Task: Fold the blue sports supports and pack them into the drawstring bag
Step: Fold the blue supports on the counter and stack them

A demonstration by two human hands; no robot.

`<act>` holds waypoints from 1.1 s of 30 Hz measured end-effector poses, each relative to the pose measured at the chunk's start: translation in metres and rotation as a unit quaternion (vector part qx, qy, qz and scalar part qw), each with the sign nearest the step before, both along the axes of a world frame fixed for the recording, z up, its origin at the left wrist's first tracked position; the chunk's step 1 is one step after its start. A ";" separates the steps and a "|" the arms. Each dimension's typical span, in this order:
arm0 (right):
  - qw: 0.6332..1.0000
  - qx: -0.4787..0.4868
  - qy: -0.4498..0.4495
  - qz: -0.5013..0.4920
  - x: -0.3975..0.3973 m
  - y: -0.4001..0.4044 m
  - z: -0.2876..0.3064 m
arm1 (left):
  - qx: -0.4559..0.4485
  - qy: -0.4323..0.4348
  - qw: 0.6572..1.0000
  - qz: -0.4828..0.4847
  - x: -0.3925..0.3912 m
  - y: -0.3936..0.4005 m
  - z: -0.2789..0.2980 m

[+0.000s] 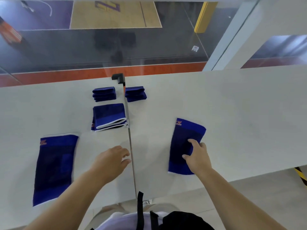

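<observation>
A long blue support [181, 140] lies flat on the right half of the white table [240, 113]. My right hand [196, 155] rests on its lower right part, fingers spread on the cloth. Another long blue support [54, 166] lies flat at the left. My left hand [114, 158] hovers open over the table near the centre seam, holding nothing. A folded blue support with white edging [108, 116] sits at mid table. Behind it lie two small folded blue stacks [104, 94] [135, 93]. A black bag [184, 220] with black straps hangs at my waist.
A seam with a black bracket [118, 78] splits the table down the middle. Beyond the far edge is a glass wall over a sports court. The table's right front edge cuts diagonally near a yellow-black striped post [300, 176].
</observation>
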State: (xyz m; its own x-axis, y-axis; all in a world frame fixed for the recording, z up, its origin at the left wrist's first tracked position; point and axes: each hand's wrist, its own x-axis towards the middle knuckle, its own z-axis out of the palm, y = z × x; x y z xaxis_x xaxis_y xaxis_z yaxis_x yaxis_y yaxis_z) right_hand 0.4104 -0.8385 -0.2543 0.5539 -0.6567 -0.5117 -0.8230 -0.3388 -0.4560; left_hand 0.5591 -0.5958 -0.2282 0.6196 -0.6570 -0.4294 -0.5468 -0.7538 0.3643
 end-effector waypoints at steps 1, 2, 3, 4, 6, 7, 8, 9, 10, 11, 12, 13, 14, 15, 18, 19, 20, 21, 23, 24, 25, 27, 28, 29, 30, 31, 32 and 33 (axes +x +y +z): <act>1.000 -0.013 0.001 0.018 0.000 0.003 0.001 | 0.004 0.001 1.000 0.003 -0.001 0.003 0.000; 0.999 -0.027 0.004 0.037 0.000 0.007 0.002 | 0.006 0.002 1.000 0.006 -0.001 0.007 0.001; 0.998 -0.041 0.007 0.056 0.000 0.010 0.003 | 0.007 0.003 1.000 0.008 -0.001 0.010 0.001; 0.996 -0.056 0.008 0.075 0.000 0.013 0.005 | 0.009 0.003 1.000 0.008 -0.001 0.014 0.002; 0.991 -0.086 -0.001 0.103 0.001 0.019 0.010 | 0.009 0.005 1.000 0.011 0.001 0.022 0.003; 0.988 -0.100 -0.013 0.113 0.003 0.022 0.013 | 0.007 0.006 1.000 0.014 0.002 0.026 0.003; 0.985 -0.116 -0.030 0.122 0.005 0.025 0.017 | 0.004 0.008 1.000 0.017 0.004 0.030 0.004; 0.982 -0.131 -0.049 0.129 0.007 0.030 0.021 | 0.001 0.010 1.000 0.019 0.006 0.035 0.005; 0.978 -0.144 -0.071 0.136 0.010 0.035 0.026 | -0.003 0.012 1.000 0.020 0.008 0.040 0.007; 0.973 -0.156 -0.094 0.143 0.013 0.041 0.031 | -0.005 0.015 1.000 0.022 0.010 0.045 0.009; 0.968 -0.163 -0.118 0.148 0.017 0.048 0.036 | -0.007 0.018 1.000 0.025 0.014 0.051 0.010; 0.964 -0.165 -0.142 0.152 0.021 0.056 0.041 | -0.009 0.023 0.999 0.027 0.017 0.057 0.012; 0.960 -0.160 -0.168 0.156 0.026 0.064 0.046 | -0.012 0.028 0.999 0.032 0.020 0.064 0.014; 0.957 -0.148 -0.191 0.161 0.031 0.074 0.050 | -0.019 0.034 0.998 0.038 0.024 0.071 0.015; 0.949 -0.074 -0.252 0.175 0.050 0.108 0.063 | -0.071 0.052 0.993 0.076 0.034 0.092 0.019; 0.944 -0.044 -0.272 0.181 0.057 0.120 0.067 | -0.098 0.070 0.987 0.103 0.036 0.099 0.021; 0.940 -0.017 -0.286 0.188 0.063 0.131 0.070 | -0.124 0.099 0.978 0.137 0.038 0.103 0.024; 0.937 0.010 -0.291 0.194 0.071 0.145 0.072 | -0.145 0.141 0.964 0.175 0.040 0.110 0.027; 0.934 0.073 -0.291 0.194 0.083 0.167 0.075 | -0.177 0.230 0.930 0.227 0.042 0.117 0.029; 0.931 0.102 -0.292 0.194 0.090 0.181 0.074 | -0.193 0.265 0.914 0.239 0.044 0.125 0.029; 0.928 0.127 -0.291 0.194 0.097 0.193 0.072 | -0.212 0.290 0.900 0.246 0.046 0.132 0.029; 0.926 0.157 -0.280 0.198 0.109 0.215 0.065 | -0.255 0.307 0.876 0.272 0.052 0.147 0.026; 0.928 0.162 -0.268 0.202 0.115 0.223 0.062 | -0.271 0.303 0.865 0.295 0.055 0.155 0.023; 0.932 0.163 -0.252 0.206 0.120 0.231 0.059 | -0.281 0.297 0.855 0.318 0.058 0.164 0.022; 0.936 0.157 -0.233 0.212 0.125 0.238 0.055 | -0.288 0.289 0.849 0.336 0.062 0.174 0.019; 0.940 0.146 -0.216 0.222 0.130 0.245 0.051 | -0.289 0.283 0.848 0.343 0.066 0.183 0.016; 0.941 0.135 -0.203 0.233 0.135 0.251 0.047 | -0.287 0.279 0.849 0.344 0.070 0.192 0.014; 0.942 0.131 -0.193 0.243 0.141 0.258 0.043 | -0.283 0.276 0.851 0.345 0.074 0.201 0.010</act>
State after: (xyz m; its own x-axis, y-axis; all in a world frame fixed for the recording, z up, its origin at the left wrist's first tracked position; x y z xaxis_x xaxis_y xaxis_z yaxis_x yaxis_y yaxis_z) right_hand 0.5510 -0.5806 -0.2111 0.9343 -0.1572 -0.3198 -0.3557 -0.4673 -0.8094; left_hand 0.6333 -0.3948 -0.2182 0.7479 -0.4171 -0.5163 0.3280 -0.4440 0.8338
